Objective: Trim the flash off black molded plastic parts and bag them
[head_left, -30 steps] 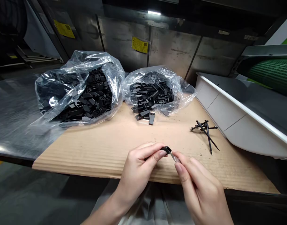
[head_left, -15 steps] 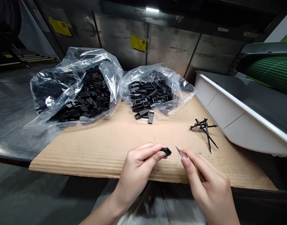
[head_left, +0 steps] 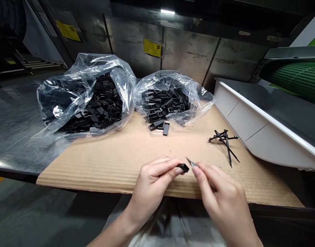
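Two clear polythene bags [head_left: 70, 91] [head_left: 159, 82] slump on a corrugated cardboard sheet [head_left: 116, 164], heaped with black plastic parts whose individual shapes are lost under the glare and creases. Two loose black parts [head_left: 166, 128] lie just in front of the second bag. The left hand [head_left: 152, 187] pinches a small black plastic piece [head_left: 183, 167] between thumb and forefinger, hiding one end of it. The right hand [head_left: 224, 195] has its fingers closed on a thin pointed metal blade [head_left: 190, 162], its handle hidden; the tip sits right beside the piece, though contact is hard to make out. Further right, spiky black pins [head_left: 225, 144] lie crossed near a white tray [head_left: 260, 127].
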The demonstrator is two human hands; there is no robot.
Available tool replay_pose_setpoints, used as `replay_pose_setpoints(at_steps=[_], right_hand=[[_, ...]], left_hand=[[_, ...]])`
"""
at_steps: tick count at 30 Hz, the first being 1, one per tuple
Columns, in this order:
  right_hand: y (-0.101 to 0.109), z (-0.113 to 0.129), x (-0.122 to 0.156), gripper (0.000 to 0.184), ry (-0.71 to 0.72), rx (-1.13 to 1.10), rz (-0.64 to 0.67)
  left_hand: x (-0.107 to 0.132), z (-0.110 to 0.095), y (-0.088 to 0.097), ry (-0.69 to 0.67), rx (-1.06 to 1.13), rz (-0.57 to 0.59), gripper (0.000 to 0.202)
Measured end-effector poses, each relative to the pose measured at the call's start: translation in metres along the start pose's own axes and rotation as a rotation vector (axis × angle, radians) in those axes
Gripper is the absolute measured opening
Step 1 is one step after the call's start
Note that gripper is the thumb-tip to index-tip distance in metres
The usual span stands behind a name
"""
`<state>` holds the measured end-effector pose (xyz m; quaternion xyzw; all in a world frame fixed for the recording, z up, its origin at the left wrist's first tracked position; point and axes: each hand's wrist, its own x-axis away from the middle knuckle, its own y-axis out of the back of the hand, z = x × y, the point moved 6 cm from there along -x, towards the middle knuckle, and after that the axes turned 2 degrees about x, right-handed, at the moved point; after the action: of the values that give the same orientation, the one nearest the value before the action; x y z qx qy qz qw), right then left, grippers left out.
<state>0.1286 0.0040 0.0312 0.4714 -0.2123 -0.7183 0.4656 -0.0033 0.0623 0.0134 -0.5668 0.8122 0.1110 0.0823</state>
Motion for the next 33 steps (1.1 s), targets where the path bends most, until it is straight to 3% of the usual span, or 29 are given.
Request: replay_pose_setpoints(at_steps=[3, 6, 11, 15, 19, 26, 33], right_hand=[[-0.001, -0.010, 0.000, 0.022, -0.076, 0.019, 0.032], [-0.001, -0.013, 0.003, 0.022, -0.080, -0.104, 0.059], [-0.001, -0.018, 0.015, 0.022, -0.218, -0.280, 0.079], [-0.004, -0.011, 0.018, 0.025, -0.221, -0.305, 0.061], [-0.009, -0.005, 0.016, 0.021, -0.238, -0.376, 0.047], [0.005, 0.010, 0.002, 0.018, -0.045, -0.208, -0.057], [-0.003, 0.006, 0.001, 0.025, -0.117, -0.299, 0.111]], left_hand=[[0.000, 0.000, -0.001, 0.011, 0.010, 0.015, 0.011], [0.000, 0.003, -0.005, 0.082, 0.083, 0.058, 0.011], [0.004, 0.013, -0.009, 0.222, 0.235, 0.138, 0.017], [0.000, 0.007, -0.007, 0.126, 0.136, 0.175, 0.025], [-0.002, 0.000, -0.006, 0.052, 0.157, 0.182, 0.019], [-0.001, -0.004, -0.005, 0.007, 0.147, 0.191, 0.019], [0.000, -0.006, -0.006, -0.062, 0.094, 0.186, 0.020]])
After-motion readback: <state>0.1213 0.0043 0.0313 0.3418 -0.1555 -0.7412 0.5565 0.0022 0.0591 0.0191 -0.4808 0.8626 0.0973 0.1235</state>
